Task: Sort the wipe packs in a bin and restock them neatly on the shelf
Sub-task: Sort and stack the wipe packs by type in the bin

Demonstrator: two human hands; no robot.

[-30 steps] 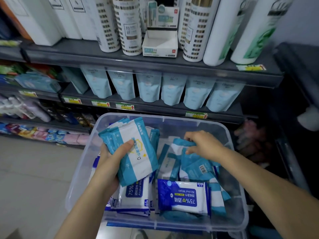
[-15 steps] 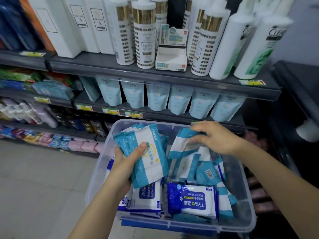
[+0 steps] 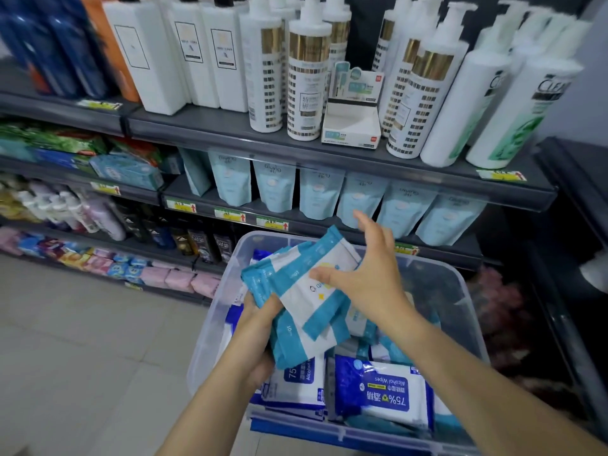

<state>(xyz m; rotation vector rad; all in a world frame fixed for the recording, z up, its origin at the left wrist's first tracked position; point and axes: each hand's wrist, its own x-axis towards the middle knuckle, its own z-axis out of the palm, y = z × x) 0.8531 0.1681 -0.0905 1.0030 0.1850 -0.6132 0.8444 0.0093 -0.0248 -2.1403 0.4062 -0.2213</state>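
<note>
A clear plastic bin (image 3: 467,284) sits in front of the shelves, full of wipe packs. My left hand (image 3: 260,320) grips a stack of teal-and-white wipe packs (image 3: 296,291) above the bin, fingers under the stack. My right hand (image 3: 368,271) lies on top of the uppermost pack with straight fingers and the thumb across its face. Dark blue 75% alcohol wipe packs (image 3: 381,393) lie flat at the bin's near end, with more teal packs beneath and beside them.
Grey shelves (image 3: 296,149) stand behind the bin. White pump bottles (image 3: 309,77) and a small open display box (image 3: 352,126) fill the top shelf; pale blue pouches (image 3: 316,195) line the one below. Tiled floor (image 3: 82,340) lies to the left.
My right hand lifted a teal pack out of the bin and laid it onto the stack in my left hand. The view tilted up toward the shelves.
</note>
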